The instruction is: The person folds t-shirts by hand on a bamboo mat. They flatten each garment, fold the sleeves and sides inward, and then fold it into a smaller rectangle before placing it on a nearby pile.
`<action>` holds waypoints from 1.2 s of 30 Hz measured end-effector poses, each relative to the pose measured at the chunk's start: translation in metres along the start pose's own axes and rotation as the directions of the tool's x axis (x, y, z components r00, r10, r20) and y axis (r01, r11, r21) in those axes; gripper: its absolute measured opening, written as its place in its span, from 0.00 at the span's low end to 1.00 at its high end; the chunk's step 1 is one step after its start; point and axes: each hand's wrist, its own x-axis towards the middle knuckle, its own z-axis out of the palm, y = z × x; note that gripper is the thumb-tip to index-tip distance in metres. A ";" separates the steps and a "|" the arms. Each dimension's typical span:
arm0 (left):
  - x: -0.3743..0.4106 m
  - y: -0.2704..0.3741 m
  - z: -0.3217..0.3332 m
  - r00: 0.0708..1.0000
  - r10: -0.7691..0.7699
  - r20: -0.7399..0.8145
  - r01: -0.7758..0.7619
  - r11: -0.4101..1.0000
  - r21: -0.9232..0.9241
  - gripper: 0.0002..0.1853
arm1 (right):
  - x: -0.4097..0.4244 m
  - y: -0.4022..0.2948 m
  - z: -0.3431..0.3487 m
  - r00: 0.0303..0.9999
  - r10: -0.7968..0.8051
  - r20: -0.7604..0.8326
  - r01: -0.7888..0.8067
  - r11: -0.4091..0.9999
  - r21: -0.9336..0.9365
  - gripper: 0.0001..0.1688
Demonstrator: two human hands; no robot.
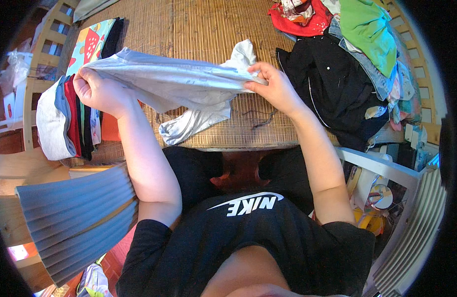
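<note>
A pale grey-white cloth garment (169, 80) is stretched sideways above a woven bamboo mat (198, 26). My left hand (98, 89) grips its left end in closed fingers. At the right end, my right hand (267, 83) pinches the edge between thumb and fingers. Parts of the garment that look like sleeves hang below and stick up behind, near my right hand. Folded clothes (54, 118) stand in a row beside my left hand, white, red and black among them. Behind them lies a folded cloth with a colourful print (89, 44).
To the right lies a heap of loose clothes, with a black garment (332, 81), a green one (369, 33), a red one (306, 18) and denim. Slatted wooden rails (42, 55) border the mat at both sides. A blue-grey ribbed panel (80, 222) is at lower left, a pale metal frame (380, 163) at right.
</note>
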 end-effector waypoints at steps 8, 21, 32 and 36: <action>0.007 -0.003 -0.005 0.992 0.109 0.069 -0.119 0.980 0.159 0.07 | 0.000 -0.005 -0.026 0.965 -0.237 -0.108 0.173 0.892 -0.418 0.09; 0.011 -0.003 -0.009 0.985 0.171 0.030 -0.172 0.942 0.288 0.07 | -0.004 0.000 -0.072 0.844 0.128 0.521 -0.261 0.946 0.191 0.14; 0.009 -0.005 -0.007 0.992 0.096 0.086 -0.111 0.976 0.185 0.07 | -0.008 -0.014 -0.057 0.774 0.138 0.618 -0.163 0.987 -0.016 0.09; 0.010 -0.005 -0.008 0.992 0.094 0.079 -0.107 0.977 0.183 0.08 | -0.006 -0.007 -0.048 0.813 0.083 0.576 -0.187 0.975 0.123 0.09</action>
